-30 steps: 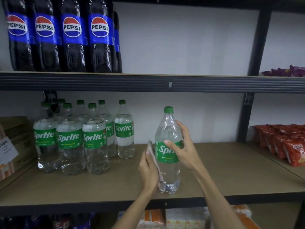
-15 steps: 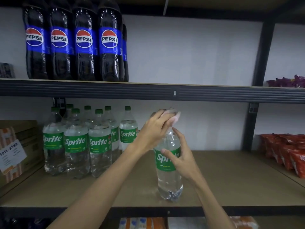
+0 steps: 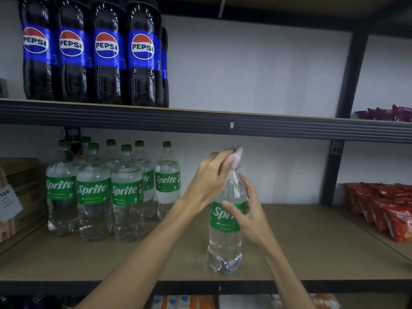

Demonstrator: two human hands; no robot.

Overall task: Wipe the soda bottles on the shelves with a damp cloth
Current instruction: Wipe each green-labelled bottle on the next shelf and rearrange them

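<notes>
Head camera: one Sprite bottle (image 3: pixel 224 247) stands upright near the front edge of the middle shelf (image 3: pixel 312 241), about midway along it and apart from the cluster of Sprite bottles (image 3: pixel 127 192) toward the shelf's left end. The left grip (image 3: pixel 211 175) is curled over a pale cloth (image 3: pixel 236 155), pressing it onto the bottle's top so the cap is hidden. The right grip (image 3: pixel 252 216) wraps the bottle at its green label, thumb across the front. Pepsi bottles (image 3: pixel 107 52) line the left end of the upper shelf. Red snack packs (image 3: pixel 390 210) lie at the right edge.
</notes>
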